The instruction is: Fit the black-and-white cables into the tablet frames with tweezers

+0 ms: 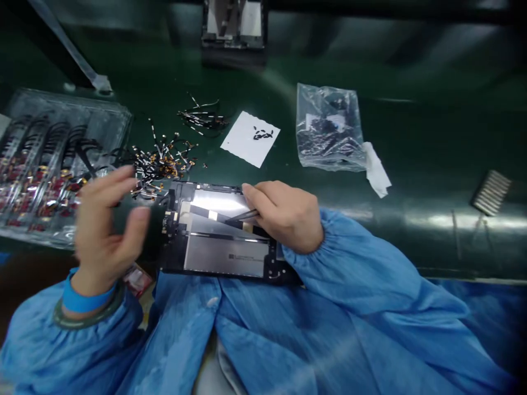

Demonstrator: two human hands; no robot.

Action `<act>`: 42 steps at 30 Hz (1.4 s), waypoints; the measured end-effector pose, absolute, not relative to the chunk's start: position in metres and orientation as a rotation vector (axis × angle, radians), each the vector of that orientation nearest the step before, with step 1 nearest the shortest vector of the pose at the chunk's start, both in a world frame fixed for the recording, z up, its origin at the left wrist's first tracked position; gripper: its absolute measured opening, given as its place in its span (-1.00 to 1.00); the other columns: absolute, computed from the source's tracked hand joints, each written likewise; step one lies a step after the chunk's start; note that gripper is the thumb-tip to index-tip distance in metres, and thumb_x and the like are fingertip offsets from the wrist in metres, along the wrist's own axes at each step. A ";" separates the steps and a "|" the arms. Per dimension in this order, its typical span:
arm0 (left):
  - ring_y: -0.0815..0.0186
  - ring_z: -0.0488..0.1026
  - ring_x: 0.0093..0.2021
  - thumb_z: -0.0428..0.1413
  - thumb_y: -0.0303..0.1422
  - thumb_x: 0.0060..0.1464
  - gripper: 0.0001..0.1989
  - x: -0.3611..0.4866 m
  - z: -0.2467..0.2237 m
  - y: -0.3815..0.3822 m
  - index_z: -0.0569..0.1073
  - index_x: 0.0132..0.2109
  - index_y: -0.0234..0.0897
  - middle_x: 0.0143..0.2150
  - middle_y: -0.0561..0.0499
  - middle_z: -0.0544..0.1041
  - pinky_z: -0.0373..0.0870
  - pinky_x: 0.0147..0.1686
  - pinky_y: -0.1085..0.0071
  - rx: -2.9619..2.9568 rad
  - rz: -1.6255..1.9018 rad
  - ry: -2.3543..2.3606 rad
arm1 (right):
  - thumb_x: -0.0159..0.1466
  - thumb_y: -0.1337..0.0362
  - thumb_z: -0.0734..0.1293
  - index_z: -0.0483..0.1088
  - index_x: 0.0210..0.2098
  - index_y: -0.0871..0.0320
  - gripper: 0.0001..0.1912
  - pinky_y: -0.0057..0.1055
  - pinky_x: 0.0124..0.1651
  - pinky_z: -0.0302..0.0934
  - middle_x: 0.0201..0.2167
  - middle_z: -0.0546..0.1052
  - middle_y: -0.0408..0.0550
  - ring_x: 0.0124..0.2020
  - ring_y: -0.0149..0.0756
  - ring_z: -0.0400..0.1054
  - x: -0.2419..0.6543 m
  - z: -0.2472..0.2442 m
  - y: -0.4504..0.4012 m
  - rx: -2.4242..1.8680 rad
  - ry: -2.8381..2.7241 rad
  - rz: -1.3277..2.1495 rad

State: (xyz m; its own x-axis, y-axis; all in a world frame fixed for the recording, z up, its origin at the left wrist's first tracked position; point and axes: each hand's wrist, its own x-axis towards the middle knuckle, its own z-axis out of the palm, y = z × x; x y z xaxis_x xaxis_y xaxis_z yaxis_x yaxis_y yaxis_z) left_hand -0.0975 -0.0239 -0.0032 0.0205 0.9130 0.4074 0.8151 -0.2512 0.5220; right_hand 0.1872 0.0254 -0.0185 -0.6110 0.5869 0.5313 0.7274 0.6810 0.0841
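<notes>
A black tablet frame with silver inner plates lies at the table's near edge, against my blue smock. My right hand rests over its right side, fingers closed on dark tweezers whose tips point left over the plates. Left of the tablet my left hand is raised, slightly blurred, with thumb and fingers apart and nothing seen between them. Just beyond it is a loose pile of small flex cables with black, white and gold ends. A blue band circles my left wrist.
Clear plastic trays with rows of cables stand at the left. Further back lie more black cables, a white sheet with small black pieces and a clear plastic bag. A ridged metallic block sits far right.
</notes>
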 end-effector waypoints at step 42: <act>-0.02 0.41 0.16 -0.05 -0.49 0.25 -0.77 -0.033 -0.019 0.035 0.40 0.00 -0.38 0.16 -0.24 0.48 0.41 0.05 0.02 2.833 0.468 0.858 | 0.38 0.44 0.15 0.47 -0.19 0.24 -0.75 -0.35 -0.41 -0.03 -0.38 0.48 -0.06 -0.39 -0.35 0.23 0.188 -0.021 0.023 -1.020 -2.594 -0.409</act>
State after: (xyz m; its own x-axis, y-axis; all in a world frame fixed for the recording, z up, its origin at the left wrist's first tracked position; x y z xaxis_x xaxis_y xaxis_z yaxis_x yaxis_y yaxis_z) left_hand -0.0327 0.0351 -0.0188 0.7883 0.5611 0.2523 0.5162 -0.8264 0.2249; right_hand 0.1876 0.0227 -0.0210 -0.6923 0.6033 0.3960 0.6959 0.7033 0.1451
